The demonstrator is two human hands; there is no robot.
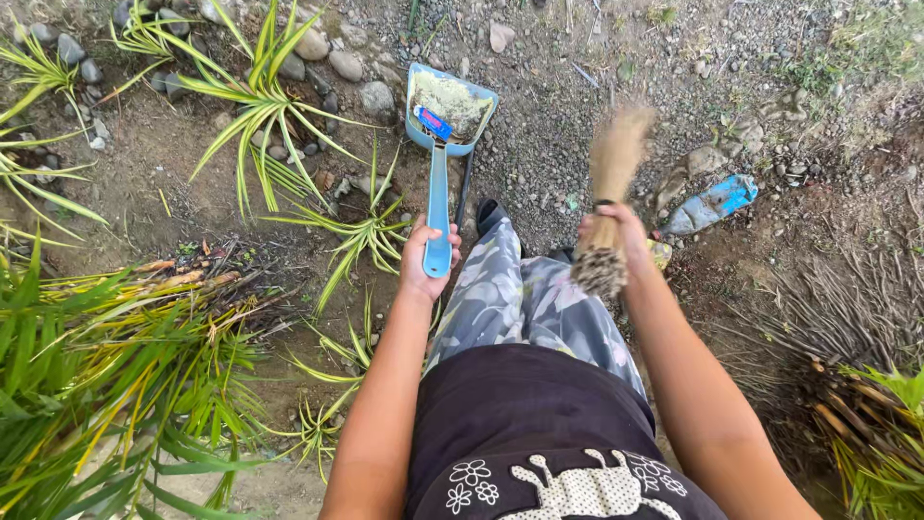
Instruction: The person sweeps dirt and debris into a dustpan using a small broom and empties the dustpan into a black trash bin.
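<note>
My left hand (424, 252) grips the long handle of a blue dustpan (449, 114), whose scoop rests on the gravel ahead and holds pale debris. My right hand (616, 231) is closed around a bundle of stiff straw, a hand broom (612, 183), its bristle tips blurred and pointing away over the ground. The cut butt end of the bundle faces me. My patterned trouser legs and one dark shoe (489, 214) show between the two arms.
A crushed blue plastic bottle (710, 203) lies on the dirt to the right. Striped green-yellow plants (260, 96) and round stones (342, 60) edge the left. Dense grass leaves fill the lower left; dry stalks lie at right.
</note>
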